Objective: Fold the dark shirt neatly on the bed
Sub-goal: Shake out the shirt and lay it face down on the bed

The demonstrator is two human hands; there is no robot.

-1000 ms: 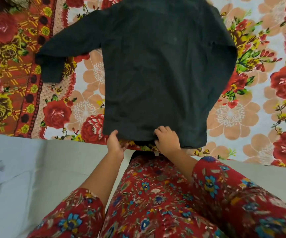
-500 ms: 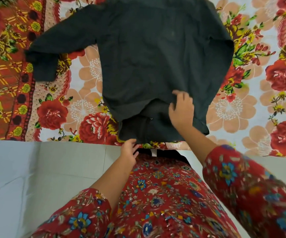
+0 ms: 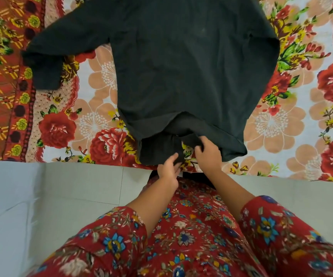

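Observation:
The dark shirt lies spread on the flowered bed sheet, hem toward me, its long left sleeve stretched out and bent down at the cuff. The upper layer of the hem is lifted back, baring the two lower front panels. My left hand pinches the corner of the left panel at the bed's edge. My right hand grips the edge of the right panel just beside it. A small gap between the panels shows the sheet.
The bed's near edge runs across the middle of the view, with a pale tiled floor below it. My red flowered clothing fills the bottom. The sheet's red patterned border lies at the left.
My right hand came back from the lifted hem down to the lower panel's edge. My left hand moved up onto the other panel's corner. The hem stays turned back.

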